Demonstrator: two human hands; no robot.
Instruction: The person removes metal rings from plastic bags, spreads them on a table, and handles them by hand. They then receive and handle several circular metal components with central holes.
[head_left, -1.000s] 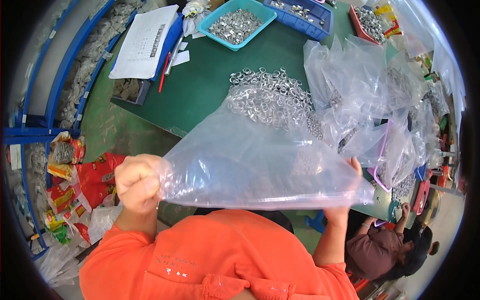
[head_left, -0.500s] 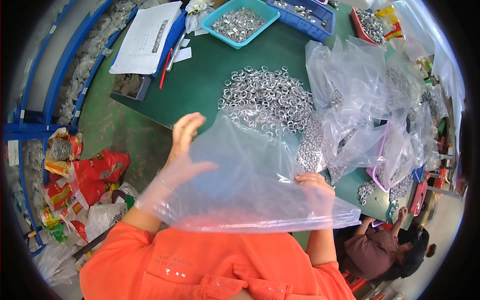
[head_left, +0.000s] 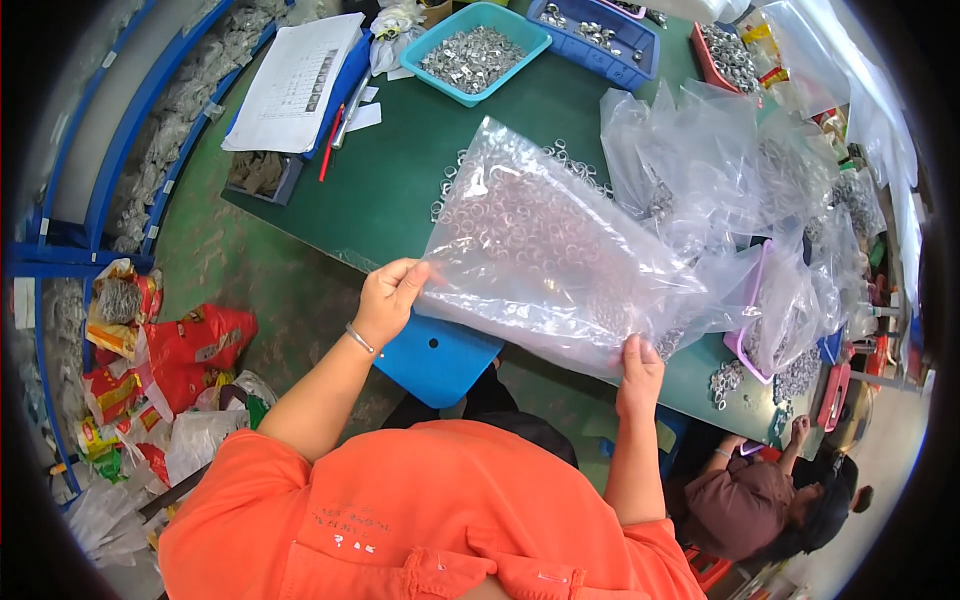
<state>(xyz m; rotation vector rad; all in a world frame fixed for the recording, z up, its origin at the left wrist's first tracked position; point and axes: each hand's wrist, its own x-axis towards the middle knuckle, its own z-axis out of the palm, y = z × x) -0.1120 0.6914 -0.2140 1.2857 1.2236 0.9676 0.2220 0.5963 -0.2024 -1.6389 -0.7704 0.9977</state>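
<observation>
Far left, one stack of paper [head_left: 290,90]. Near left, pinched between thumb and fingers of one left hand [head_left: 392,292], one clear plastic bag [head_left: 560,315], central, partly covering one metal-ring pile [head_left: 580,170]; near right, pinched likewise in one right hand [head_left: 640,372].

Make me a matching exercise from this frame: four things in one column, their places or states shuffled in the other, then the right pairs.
Things
1. Clear flat plastic bag
2. Turquoise rectangular plastic tray
3. Slim red pen-like stick
4. Thin silver-coloured bracelet

Places or states
A. Around the wrist behind the left hand
B. Lying beside a slim silver tool
C. Held by the left hand and the right hand
D. Holding many small metal pieces

Pairs: 1-C, 2-D, 3-B, 4-A
</observation>
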